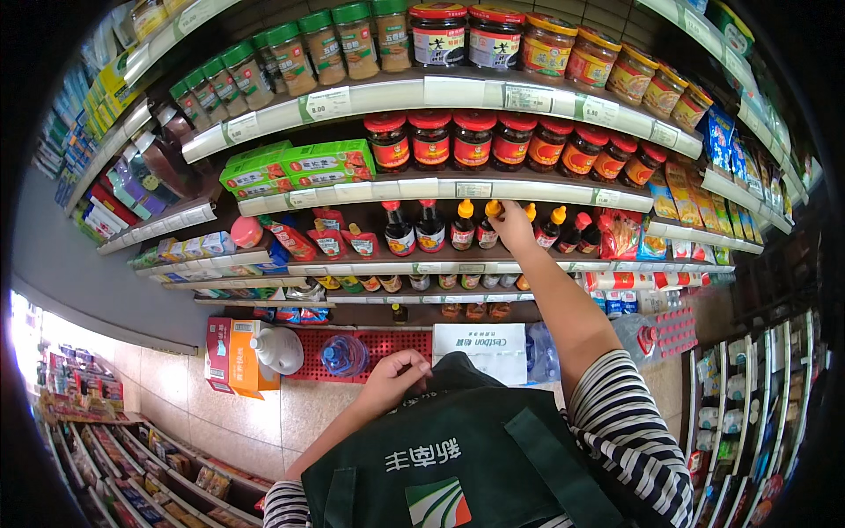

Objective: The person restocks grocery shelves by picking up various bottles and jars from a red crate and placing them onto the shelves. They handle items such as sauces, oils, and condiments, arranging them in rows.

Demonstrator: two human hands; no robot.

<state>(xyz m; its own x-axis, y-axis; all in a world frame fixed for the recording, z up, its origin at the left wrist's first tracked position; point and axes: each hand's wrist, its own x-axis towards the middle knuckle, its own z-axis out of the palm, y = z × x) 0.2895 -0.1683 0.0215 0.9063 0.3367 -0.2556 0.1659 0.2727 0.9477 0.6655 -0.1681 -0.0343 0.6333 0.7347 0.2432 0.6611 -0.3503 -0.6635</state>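
My right hand (513, 226) reaches into the middle shelf, its fingertips at the yellow cap of a small dark sauce bottle (488, 234). Part of that grip is hidden behind the fingers. Just left of it stands a matching yellow-capped bottle (463, 236); another yellow-capped bottle (549, 231) is to the right of my wrist. Two larger dark sauce bottles with red caps (399, 231) are further left. Low in front of my body, my left hand (395, 379) has loosely curled fingers and no visible object, close beside the dark green apron (422, 462).
Above is a shelf edge with price tags (429, 189), carrying red-lidded sauce jars (472, 152) and green boxes (327, 162). Ketchup pouches (328, 243) lie at left. On the floor are a carton (478, 350), a large water bottle (344, 356) and a white jug (280, 350).
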